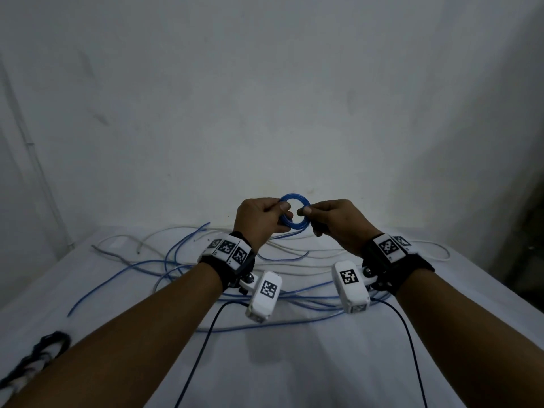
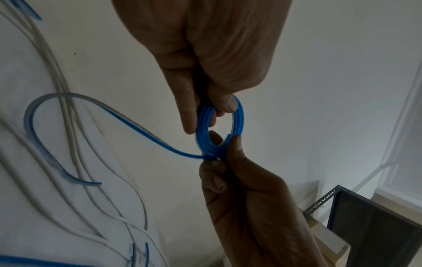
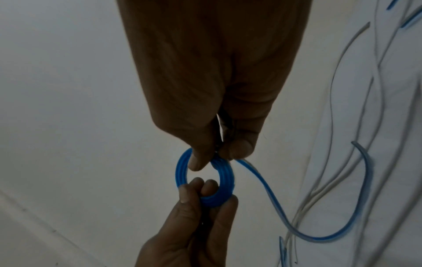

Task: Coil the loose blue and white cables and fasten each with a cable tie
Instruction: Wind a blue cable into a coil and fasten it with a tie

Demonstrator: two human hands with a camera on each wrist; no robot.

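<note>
A small tight coil of blue cable [image 1: 295,197] is held up above the table between both hands. My left hand [image 1: 286,210] pinches its left side with thumb and fingers. My right hand [image 1: 303,211] pinches its right side. In the left wrist view the blue coil [image 2: 238,117] trails a loose tail [image 2: 137,130] down to the table. The right wrist view shows my right hand [image 3: 219,157] gripping the blue coil [image 3: 181,168] where the tail leaves it. A thin dark and pale strip shows inside that grip; I cannot tell what it is. Loose blue cables [image 1: 176,260] and white cables [image 1: 294,269] lie tangled below.
A white cloth covers the table [image 1: 294,372]. A black and white twisted bundle [image 1: 44,348] lies at the front left edge. Thin black camera leads [image 1: 206,343] run toward me. A white wall stands close behind. A dark metal rack [image 2: 376,225] is at the right.
</note>
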